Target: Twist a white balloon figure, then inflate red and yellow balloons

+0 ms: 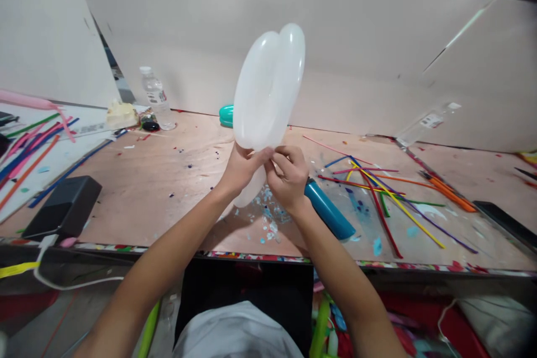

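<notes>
I hold a white modelling balloon (268,89) upright above the wooden table (168,190). It is folded into two long lobes side by side, with a short white end hanging down behind my hands. My left hand (242,168) grips the base of the lobes. My right hand (289,176) pinches the same spot from the right, fingertips touching the left hand's fingers. Both hands are closed on the balloon at its twist.
A blue balloon pump (329,211) lies just right of my hands. Loose uninflated balloons (377,184) are scattered to the right, more (29,145) at far left. A water bottle (156,98), a teal balloon (226,114) and a black box (62,208) sit around. White boards wall the back.
</notes>
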Tool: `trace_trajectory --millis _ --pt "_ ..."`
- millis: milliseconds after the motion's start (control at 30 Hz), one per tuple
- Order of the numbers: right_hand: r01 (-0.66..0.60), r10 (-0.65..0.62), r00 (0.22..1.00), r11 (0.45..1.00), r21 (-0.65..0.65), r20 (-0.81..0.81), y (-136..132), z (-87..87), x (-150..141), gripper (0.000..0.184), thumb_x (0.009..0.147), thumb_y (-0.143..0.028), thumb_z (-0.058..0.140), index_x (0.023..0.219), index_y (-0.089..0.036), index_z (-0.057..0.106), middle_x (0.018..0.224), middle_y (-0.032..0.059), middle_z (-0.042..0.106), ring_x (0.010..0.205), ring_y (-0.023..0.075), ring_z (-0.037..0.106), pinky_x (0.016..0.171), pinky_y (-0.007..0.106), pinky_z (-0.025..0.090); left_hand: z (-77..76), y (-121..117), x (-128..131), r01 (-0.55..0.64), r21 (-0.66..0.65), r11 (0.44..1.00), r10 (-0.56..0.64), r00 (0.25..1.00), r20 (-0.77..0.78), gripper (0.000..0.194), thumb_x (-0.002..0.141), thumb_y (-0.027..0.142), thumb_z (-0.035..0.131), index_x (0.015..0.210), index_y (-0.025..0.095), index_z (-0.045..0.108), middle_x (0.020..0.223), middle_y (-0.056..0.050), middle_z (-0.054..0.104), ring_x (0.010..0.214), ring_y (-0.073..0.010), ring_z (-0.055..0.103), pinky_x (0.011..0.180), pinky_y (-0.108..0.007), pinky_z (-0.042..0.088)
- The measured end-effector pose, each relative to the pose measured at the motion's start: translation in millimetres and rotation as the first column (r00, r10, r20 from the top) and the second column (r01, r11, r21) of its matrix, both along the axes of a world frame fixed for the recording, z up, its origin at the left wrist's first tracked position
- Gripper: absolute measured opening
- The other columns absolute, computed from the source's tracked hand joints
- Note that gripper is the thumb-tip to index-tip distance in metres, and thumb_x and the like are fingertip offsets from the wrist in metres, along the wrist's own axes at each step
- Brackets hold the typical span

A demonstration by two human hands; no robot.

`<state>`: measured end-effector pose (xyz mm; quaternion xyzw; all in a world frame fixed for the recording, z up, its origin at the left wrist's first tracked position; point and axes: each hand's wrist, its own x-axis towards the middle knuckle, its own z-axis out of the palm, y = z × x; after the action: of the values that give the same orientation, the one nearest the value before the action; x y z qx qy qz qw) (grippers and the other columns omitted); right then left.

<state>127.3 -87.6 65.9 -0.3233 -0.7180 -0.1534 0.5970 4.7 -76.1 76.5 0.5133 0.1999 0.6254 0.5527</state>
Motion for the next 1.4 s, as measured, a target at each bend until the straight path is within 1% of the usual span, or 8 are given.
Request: trace_trajectory --millis 333,533,633,933,1067,1200,1300,1400 --pt "-0.076 0.068 0.991 0.995 -0.065 -0.113 -7 6.8 -8 0.008 0.086 -0.015 0.062 0.087 -0.021 0.067 0.084 0.0048 0.062 0.081 0.0181 0.061 0.073 0.035 0.053 -2.6 2 2 0.164 -0.163 0.973 -0.134 0.974 0.183 0.066 0.074 0.067 0.063 0.109 0.011 0.063 0.098 -0.014 0.072 0.100 -0.0266 0.066 0.084 -0.034 0.051" --pt "-0.067 0.059 0.992 0.995 -0.075 -0.116 -5 3.5 -5 0.008 0.088 -0.018 0.059 0.090 -0.023 0.065 0.088 0.0042 0.062 0.084 0.0183 0.061 0.075 0.037 0.054 -3.5 1 -1 -0.112 -0.154 0.982 0.134 0.982 0.136 0.058 0.066 0.039 0.082 0.112 0.020 0.052 0.100 -0.006 0.068 0.088 -0.0189 0.066 0.075 -0.028 0.050" --pt "-0.054 0.048 0.993 0.997 -0.052 -0.110 -5 2.5 -5 0.009 0.088 -0.019 0.059 0.091 -0.025 0.065 0.091 0.0045 0.060 0.086 0.0188 0.061 0.077 0.039 0.054 -6.2 2 1 -0.205 -0.104 0.973 0.219 0.964 0.150 0.056 0.071 0.047 0.077 0.112 0.025 0.045 0.097 -0.002 0.066 0.083 -0.0160 0.066 0.072 -0.027 0.050" --pt "-0.045 0.035 0.979 0.998 -0.044 -0.199 -1 2.5 -4 0.002 0.087 -0.021 0.062 0.086 -0.023 0.061 0.091 0.0039 0.062 0.088 0.0188 0.062 0.077 0.037 0.052 -13.1 7 4 -0.104 0.023 0.994 0.104 0.994 0.020 0.058 0.086 0.068 0.044 0.104 0.017 0.063 0.105 -0.010 0.068 0.108 -0.0241 0.061 0.094 -0.036 0.046" --pt "-0.129 0.107 0.972 0.987 -0.092 -0.208 -4 4.0 -6 0.004 0.088 -0.018 0.059 0.088 -0.022 0.059 0.092 0.0034 0.066 0.087 0.0176 0.062 0.077 0.035 0.051 -10.9 -5 3 -0.030 0.141 0.990 0.054 0.984 -0.167 0.055 0.079 0.064 0.060 0.106 0.017 0.065 0.108 -0.011 0.068 0.118 -0.0257 0.055 0.107 -0.038 0.038" --pt "-0.165 0.113 0.956 0.971 -0.175 -0.272 -8 6.1 -12 0.003 0.086 -0.023 0.063 0.083 -0.022 0.061 0.090 0.0035 0.064 0.088 0.0181 0.060 0.080 0.037 0.049 -6.6 -10 4 -0.162 0.045 0.986 0.168 0.971 -0.169 0.060 0.075 0.070 0.059 0.101 0.016 0.066 0.107 -0.012 0.069 0.110 -0.0262 0.060 0.098 -0.038 0.044" --pt "-0.298 0.177 0.895 0.920 -0.255 -0.409 -7 6.6 -13 0.009 0.085 -0.030 0.064 0.080 -0.022 0.063 0.086 0.0019 0.061 0.082 0.0162 0.058 0.073 0.032 0.049 -6.3 -9 5 -0.173 -0.006 0.985 0.171 0.978 -0.119 0.069 0.072 0.077 0.054 0.099 0.015 0.065 0.099 -0.012 0.069 0.099 -0.0255 0.064 0.084 -0.035 0.050" --pt "-0.558 0.272 0.745 0.755 -0.345 -0.609 -2 5.7 -10 0.015 0.083 -0.035 0.065 0.079 -0.021 0.063 0.073 -0.0018 0.057 0.061 0.0114 0.053 0.055 0.025 0.045 -8.0 -7 2 -0.065 -0.046 0.997 0.056 0.984 -0.170 0.074 0.066 0.084 0.049 0.081 0.014 0.065 0.073 -0.010 0.067 0.070 -0.0214 0.064 0.061 -0.031 0.049"
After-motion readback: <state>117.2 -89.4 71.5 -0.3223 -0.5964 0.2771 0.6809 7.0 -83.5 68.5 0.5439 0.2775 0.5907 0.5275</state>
